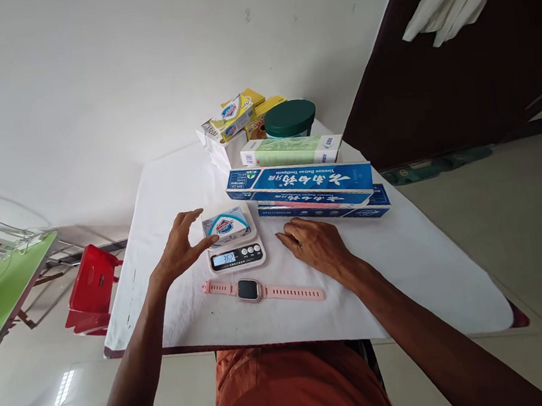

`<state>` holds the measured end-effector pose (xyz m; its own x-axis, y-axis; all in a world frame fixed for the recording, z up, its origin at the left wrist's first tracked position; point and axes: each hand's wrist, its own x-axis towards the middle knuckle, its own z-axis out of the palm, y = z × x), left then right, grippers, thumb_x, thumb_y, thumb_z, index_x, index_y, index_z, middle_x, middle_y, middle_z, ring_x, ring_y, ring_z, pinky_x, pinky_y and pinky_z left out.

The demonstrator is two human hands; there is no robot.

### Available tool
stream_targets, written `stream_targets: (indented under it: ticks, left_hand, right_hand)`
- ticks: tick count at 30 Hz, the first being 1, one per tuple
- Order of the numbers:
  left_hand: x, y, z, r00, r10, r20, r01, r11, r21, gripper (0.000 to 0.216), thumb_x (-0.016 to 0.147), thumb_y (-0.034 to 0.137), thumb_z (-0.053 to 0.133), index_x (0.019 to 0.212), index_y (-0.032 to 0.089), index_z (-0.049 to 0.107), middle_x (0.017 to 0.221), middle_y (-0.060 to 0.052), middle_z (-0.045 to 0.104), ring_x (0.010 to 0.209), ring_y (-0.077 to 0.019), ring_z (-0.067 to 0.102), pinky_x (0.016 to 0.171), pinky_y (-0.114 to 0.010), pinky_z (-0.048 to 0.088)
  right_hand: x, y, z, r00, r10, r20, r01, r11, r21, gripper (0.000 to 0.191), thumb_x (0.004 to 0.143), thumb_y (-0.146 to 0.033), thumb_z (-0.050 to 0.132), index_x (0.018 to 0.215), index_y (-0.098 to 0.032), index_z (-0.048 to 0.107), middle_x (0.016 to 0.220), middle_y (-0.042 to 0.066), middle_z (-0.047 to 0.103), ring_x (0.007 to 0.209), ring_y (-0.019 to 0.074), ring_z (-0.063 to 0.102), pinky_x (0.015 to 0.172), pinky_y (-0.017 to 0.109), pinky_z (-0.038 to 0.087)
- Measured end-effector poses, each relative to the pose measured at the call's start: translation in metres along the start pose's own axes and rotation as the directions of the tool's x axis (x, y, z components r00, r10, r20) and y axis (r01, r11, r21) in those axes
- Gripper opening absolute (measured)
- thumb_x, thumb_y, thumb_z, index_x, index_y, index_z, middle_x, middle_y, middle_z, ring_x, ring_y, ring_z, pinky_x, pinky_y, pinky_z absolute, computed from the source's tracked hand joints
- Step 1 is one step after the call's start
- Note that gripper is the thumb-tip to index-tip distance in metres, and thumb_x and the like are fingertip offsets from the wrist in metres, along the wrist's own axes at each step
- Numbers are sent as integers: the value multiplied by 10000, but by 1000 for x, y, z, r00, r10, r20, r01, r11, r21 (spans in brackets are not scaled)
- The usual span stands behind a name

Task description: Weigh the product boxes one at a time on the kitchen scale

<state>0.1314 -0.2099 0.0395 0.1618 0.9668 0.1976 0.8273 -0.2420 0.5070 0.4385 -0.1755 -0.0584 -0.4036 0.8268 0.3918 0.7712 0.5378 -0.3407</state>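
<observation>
A small white kitchen scale (236,253) sits on the white-covered table (403,266), its display lit. A white and blue soap box (226,224) lies on its platform. My left hand (179,246) hovers just left of the box, fingers spread, the thumb tip touching the box's near corner. My right hand (314,242) rests palm down on the cloth right of the scale, fingers loosely curled, holding nothing. A pink smartwatch (261,290) lies flat in front of the scale.
Two long blue toothpaste boxes (305,181) and a green one (289,150) lie behind the scale. Further back stand soap boxes (230,120) and a green-lidded jar (290,119). A red stool (92,287) and green table (3,283) are at the left; a dark door (456,80) at the right.
</observation>
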Motion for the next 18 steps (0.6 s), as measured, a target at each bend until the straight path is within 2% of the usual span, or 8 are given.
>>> stream_targets:
  ticks: [4, 10, 14, 18]
  left_hand:
    - [-1, -2, -1, 1000, -20, -4, 21, 1000, 6, 661, 877, 561, 738, 1443, 298, 523, 1396, -92, 566, 1291, -288, 575, 1062, -476, 513]
    - [5, 5, 7, 998, 38, 47, -40, 998, 50, 726, 830, 532, 799, 1452, 303, 502, 1402, -103, 566, 1335, -311, 538, 1109, -523, 460]
    - [8, 10, 16, 993, 105, 49, -109, 990, 92, 588, 853, 434, 795, 1366, 270, 560, 1269, -98, 636, 1211, -298, 590, 1047, -513, 482]
    - [11, 0, 8, 993, 108, -45, -103, 990, 97, 467, 861, 407, 781, 1256, 235, 601, 1152, -88, 655, 1103, -273, 620, 975, -466, 508]
  right_hand:
    - [0, 1, 2, 1000, -9, -16, 8, 1000, -10, 438, 1037, -375, 466, 670, -175, 598, 660, 34, 621, 586, 128, 495, 555, 273, 264]
    - [-2, 3, 2, 998, -43, -52, 42, 999, -3, 459, 1046, -393, 451, 658, -184, 580, 637, 29, 595, 567, 127, 488, 547, 273, 260]
    - [-3, 2, 3, 995, -61, -85, 61, 998, 0, 477, 1054, -391, 437, 642, -190, 570, 614, 26, 578, 556, 128, 483, 546, 279, 258]
    - [-3, 3, 2, 993, -74, -97, 74, 997, -1, 479, 1056, -392, 441, 641, -191, 570, 613, 25, 588, 547, 123, 479, 540, 282, 259]
